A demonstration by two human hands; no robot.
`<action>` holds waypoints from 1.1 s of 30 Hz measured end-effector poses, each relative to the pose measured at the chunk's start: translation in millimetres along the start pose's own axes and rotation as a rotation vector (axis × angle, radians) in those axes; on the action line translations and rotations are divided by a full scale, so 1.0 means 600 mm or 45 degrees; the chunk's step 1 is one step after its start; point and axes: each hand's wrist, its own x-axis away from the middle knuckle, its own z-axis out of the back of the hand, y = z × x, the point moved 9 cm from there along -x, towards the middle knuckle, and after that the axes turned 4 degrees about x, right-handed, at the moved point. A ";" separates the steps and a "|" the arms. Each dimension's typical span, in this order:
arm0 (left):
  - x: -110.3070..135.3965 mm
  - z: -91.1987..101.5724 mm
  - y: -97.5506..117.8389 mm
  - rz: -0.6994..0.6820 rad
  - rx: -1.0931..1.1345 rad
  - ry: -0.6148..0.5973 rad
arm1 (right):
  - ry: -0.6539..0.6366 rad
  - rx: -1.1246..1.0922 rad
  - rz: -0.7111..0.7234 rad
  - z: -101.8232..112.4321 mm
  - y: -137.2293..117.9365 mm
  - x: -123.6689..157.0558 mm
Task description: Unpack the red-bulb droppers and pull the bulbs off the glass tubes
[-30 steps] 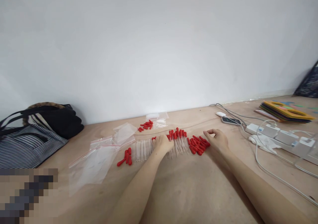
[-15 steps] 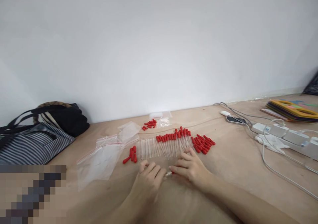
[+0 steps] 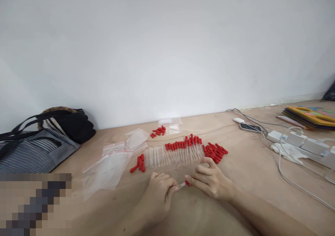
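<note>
My left hand (image 3: 161, 191) is closed around a clear glass dropper tube (image 3: 181, 185), whose end sticks out toward the right. My right hand (image 3: 210, 180) pinches a red rubber bulb (image 3: 186, 182) at that end of the tube; the fingers cover most of the bulb. Just beyond my hands lies a row of droppers (image 3: 183, 152) fitted with red bulbs. Bare clear tubes (image 3: 156, 157) continue the row on its left. Loose red bulbs (image 3: 215, 153) lie in a pile at the right end, and several more red bulbs (image 3: 139, 163) lie at the left end.
Clear zip bags (image 3: 107, 171) lie to the left. Near the wall are small red bulbs (image 3: 158, 130) and a bag of clear tubes (image 3: 172, 127). A striped bag (image 3: 39, 149) stands far left. Power strip (image 3: 311, 149), cables, a phone-like device (image 3: 250, 127) and coloured boards (image 3: 309, 115) are right.
My right hand has shifted slightly right and turned, so the red bulb and tube end show more. My left hand's fingers have curled tighter around the tube. The view has moved slightly.
</note>
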 end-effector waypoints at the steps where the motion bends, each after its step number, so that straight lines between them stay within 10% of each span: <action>1: -0.003 -0.001 -0.002 0.035 0.061 -0.023 | -0.006 0.021 0.013 0.001 -0.002 0.000; 10: 0.001 -0.013 -0.046 0.360 0.622 -0.256 | 0.090 0.139 -0.105 0.027 0.058 0.024; 15: -0.021 0.042 -0.135 0.530 0.785 0.025 | 0.087 0.298 -0.866 0.041 0.231 0.115; 25: -0.129 0.066 -0.229 0.830 0.269 0.211 | -0.440 0.118 -1.891 -0.016 0.339 0.291; 33: -0.158 0.052 -0.224 0.900 -0.211 -0.012 | -0.593 0.034 -2.071 -0.050 0.347 0.338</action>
